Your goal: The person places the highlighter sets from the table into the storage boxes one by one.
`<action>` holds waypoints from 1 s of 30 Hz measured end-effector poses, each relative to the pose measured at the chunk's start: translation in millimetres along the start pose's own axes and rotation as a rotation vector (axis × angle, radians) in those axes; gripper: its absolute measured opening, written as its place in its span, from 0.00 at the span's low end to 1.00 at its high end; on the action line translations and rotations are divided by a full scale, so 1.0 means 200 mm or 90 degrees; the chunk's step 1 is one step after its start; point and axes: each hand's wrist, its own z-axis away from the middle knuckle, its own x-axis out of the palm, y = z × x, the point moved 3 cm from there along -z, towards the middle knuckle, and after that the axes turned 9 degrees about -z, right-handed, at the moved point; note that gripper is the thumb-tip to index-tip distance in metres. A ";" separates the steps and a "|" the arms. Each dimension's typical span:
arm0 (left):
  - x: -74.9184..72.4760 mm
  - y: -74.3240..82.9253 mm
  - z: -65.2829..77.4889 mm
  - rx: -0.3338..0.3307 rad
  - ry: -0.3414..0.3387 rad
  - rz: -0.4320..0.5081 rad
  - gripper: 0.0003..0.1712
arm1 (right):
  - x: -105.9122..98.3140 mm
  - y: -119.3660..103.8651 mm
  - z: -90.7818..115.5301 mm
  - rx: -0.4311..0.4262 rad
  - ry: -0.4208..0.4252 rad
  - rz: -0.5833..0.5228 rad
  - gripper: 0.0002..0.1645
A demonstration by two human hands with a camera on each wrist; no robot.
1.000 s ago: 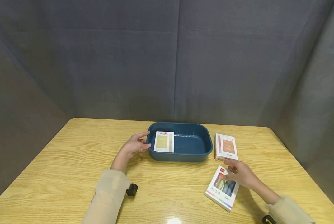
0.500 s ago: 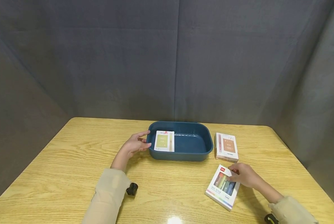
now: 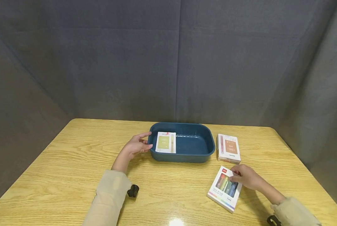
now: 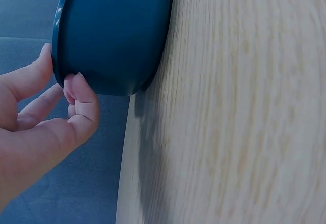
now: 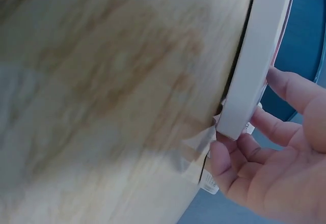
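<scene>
My left hand (image 3: 135,145) holds the left end of a dark blue plastic basin (image 3: 195,159), its fingers and thumb at the rim; the left wrist view shows curled fingertips against the basin's outer wall (image 4: 112,35). Inside the basin, at its left, lies a white box with a yellow-green panel (image 3: 164,142). On the right, a white windowed box of coloured pens (image 3: 220,196) lies slanted on the table. My right hand (image 3: 247,176) grips that box by its upper right edge, thumb on top. In the right wrist view, fingers curl round the box's end (image 5: 249,71).
A white box with an orange panel (image 3: 228,148) lies right of the basin, just beyond the windowed box. Everything stands on a wood-grain table (image 3: 168,182). A dark grey curtain (image 3: 123,75) rises behind the table's back edge.
My right hand has settled on the windowed box, closing fingers and thumb on its edge. The left hand, the basin and the boxes have hardly moved.
</scene>
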 end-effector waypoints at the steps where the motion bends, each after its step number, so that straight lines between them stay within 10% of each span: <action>1: 0.00 0.00 0.00 0.001 -0.001 -0.001 0.35 | 0.00 0.00 0.00 0.004 0.000 0.001 0.09; 14: 0.00 0.01 0.00 0.011 -0.012 0.002 0.36 | -0.02 -0.04 -0.01 0.020 0.055 0.059 0.20; 26: 0.00 0.01 0.01 0.006 -0.009 -0.004 0.36 | -0.02 -0.05 0.00 0.167 0.097 -0.278 0.40; 30: 0.00 0.01 0.01 -0.001 -0.005 -0.009 0.35 | -0.02 -0.07 0.00 0.189 0.152 -0.290 0.42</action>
